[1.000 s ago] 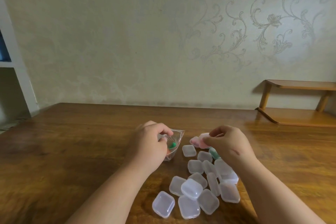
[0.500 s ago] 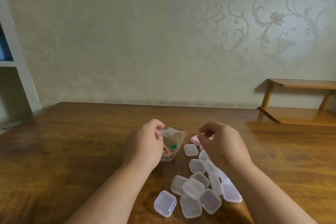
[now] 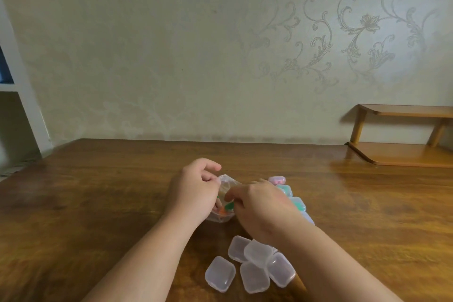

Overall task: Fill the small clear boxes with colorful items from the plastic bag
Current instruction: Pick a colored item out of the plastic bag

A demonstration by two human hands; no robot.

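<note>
A small clear plastic bag (image 3: 226,182) with green and orange items (image 3: 226,208) inside sits mid-table. My left hand (image 3: 193,191) pinches the bag's left rim and holds it open. My right hand (image 3: 259,206) reaches into the bag's mouth, fingertips at the green item; whether they grip it is hidden. Several empty small clear boxes (image 3: 255,265) lie in a pile near me. Behind my right hand stand a box with pink contents (image 3: 277,180) and two with green contents (image 3: 285,190), partly hidden.
The wooden table (image 3: 98,203) stretches wide to the left and right of the pile. A low wooden shelf (image 3: 402,135) stands at the back right against the patterned wall. A white shelving unit (image 3: 22,105) stands at the left edge.
My right hand moved left from the filled boxes into the mouth of the bag. My left hand kept its hold on the bag's rim.
</note>
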